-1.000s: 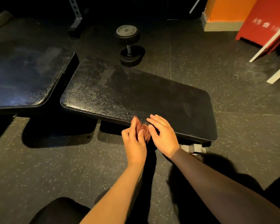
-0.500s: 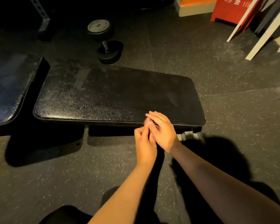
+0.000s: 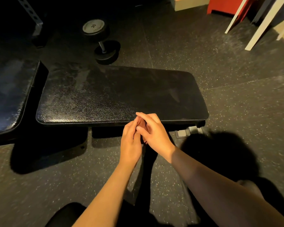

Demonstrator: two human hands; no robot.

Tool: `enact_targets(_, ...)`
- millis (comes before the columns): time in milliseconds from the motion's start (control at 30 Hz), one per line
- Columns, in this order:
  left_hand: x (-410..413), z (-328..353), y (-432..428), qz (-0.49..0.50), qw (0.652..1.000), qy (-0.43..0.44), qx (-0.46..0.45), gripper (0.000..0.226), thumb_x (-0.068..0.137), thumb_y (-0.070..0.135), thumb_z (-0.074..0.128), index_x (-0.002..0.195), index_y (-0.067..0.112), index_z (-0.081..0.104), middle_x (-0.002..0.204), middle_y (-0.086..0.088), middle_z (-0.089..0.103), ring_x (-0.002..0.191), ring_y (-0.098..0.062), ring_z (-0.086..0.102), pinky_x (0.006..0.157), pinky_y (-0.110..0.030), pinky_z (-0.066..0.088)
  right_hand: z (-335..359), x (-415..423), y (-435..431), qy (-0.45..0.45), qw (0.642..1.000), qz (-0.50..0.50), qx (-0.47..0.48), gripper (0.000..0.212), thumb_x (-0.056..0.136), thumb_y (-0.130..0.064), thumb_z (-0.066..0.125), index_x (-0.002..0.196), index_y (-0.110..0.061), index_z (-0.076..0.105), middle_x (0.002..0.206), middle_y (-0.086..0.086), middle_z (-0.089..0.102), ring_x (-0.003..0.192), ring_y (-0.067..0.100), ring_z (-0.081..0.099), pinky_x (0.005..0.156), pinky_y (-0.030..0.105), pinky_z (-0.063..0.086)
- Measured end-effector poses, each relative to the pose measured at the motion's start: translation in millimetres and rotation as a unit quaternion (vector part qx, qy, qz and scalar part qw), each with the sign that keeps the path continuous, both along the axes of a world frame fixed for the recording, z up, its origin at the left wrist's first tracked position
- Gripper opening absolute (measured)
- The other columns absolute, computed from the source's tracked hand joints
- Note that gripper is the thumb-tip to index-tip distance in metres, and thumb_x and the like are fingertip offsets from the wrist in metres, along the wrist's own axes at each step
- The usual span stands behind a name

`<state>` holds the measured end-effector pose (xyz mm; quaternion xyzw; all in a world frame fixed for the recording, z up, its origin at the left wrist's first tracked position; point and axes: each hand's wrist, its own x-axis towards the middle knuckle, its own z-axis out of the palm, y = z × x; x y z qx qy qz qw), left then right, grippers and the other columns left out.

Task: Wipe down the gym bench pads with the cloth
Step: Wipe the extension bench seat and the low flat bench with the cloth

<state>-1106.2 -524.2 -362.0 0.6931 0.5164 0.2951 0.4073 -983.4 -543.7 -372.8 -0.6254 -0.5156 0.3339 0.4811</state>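
Black bench pad (image 3: 121,95), at its near edge left hand (image 3: 131,145) and right hand (image 3: 156,135), grip tight on cloth (image 3: 142,124)

Left hand (image 3: 131,145), right hand (image 3: 156,134), forearms (image 3: 105,195) bare; black garment (image 3: 66,216) below

Dumbbell (image 3: 102,45) on speckled floor (image 3: 220,71); white slats (image 3: 267,22) rt.
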Motion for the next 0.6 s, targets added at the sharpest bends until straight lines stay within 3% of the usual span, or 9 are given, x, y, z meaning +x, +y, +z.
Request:
enact_targets(67,-8.4,6.0,2.5,-0.007,0.999,0.044,0.017,0.046,0.105,0.007,0.038,0.147,0.023,0.049,0.146,0.006,0.051,0.124,0.017,0.041,0.103,-0.003,0.031,3.4,-9.3,6.0,-0.024,0.999,-0.019,-0.009,0.047,0.094,-0.013,0.063,0.132,-0.040,0.059,0.111,-0.018,0.047,0.100,0.004,0.057,0.085,0.016,0.048)
enact_targets(133,-16.7,9.5,7.2,-0.016,0.990,0.093,0.106,0.047,0.101,0.005,0.037,0.144,0.018,0.053,0.143,0.004,0.055,0.131,0.000,0.044,0.117,-0.027,0.033,4.6,-15.9,10.5,-0.037,0.998,-0.046,-0.008,0.043,0.093,-0.008,0.062,0.125,-0.037,0.063,0.107,-0.018,0.048,0.100,0.003,0.057,0.083,0.010,0.044)
enact_targets(200,-22.2,5.9,15.3,-0.041,0.964,0.142,0.222,0.048,0.095,0.004,0.041,0.140,0.012,0.057,0.143,-0.003,0.055,0.141,-0.020,0.040,0.121,-0.045,0.028,2.3,-16.2,10.3,-0.046,0.996,-0.071,-0.005,0.037,0.094,-0.006,0.063,0.119,-0.033,0.066,0.103,-0.018,0.050,0.095,0.002,0.059,0.078,0.010,0.046)
enact_targets(300,-18.2,-1.2,27.3,-0.057,0.954,0.189,0.226,0.042,0.098,0.007,0.049,0.140,0.010,0.057,0.146,-0.005,0.053,0.147,-0.027,0.031,0.123,-0.052,0.018,-4.0,2.0,0.8,-0.049,0.993,-0.103,0.001,0.032,0.092,-0.003,0.063,0.110,-0.028,0.069,0.102,-0.016,0.053,0.092,0.002,0.062,0.071,0.018,0.054)
enact_targets(400,-13.7,-8.1,27.6,-0.069,0.942,0.226,0.237,0.041,0.100,0.012,0.054,0.141,0.011,0.056,0.148,-0.006,0.051,0.147,-0.028,0.031,0.126,-0.047,0.009,-12.0,31.7,-12.0,-0.132,0.980,-0.147,-0.027,0.036,0.087,-0.001,0.064,0.105,-0.031,0.069,0.103,-0.012,0.053,0.097,0.004,0.059,0.079,0.006,0.041)
enact_targets(533,-13.3,-9.4,26.8,-0.062,0.941,0.228,0.240,0.039,0.102,0.017,0.051,0.141,0.012,0.057,0.147,-0.005,0.052,0.147,-0.026,0.033,0.125,-0.045,0.010,-12.4,26.6,-11.8,-0.134,0.979,-0.153,-0.028,0.035,0.089,-0.003,0.062,0.112,-0.028,0.067,0.106,-0.013,0.051,0.101,0.008,0.057,0.094,0.029,0.046)
enact_targets(600,-10.8,-7.0,26.5,-0.053,0.943,0.232,0.233,0.040,0.104,0.023,0.043,0.139,0.012,0.059,0.145,-0.005,0.054,0.145,-0.026,0.035,0.124,-0.048,0.015,-4.4,8.8,-3.1,-0.136,0.984,-0.113,-0.008,0.033,0.090,-0.009,0.064,0.115,-0.031,0.065,0.105,-0.014,0.051,0.102,0.013,0.057,0.091,0.035,0.049)
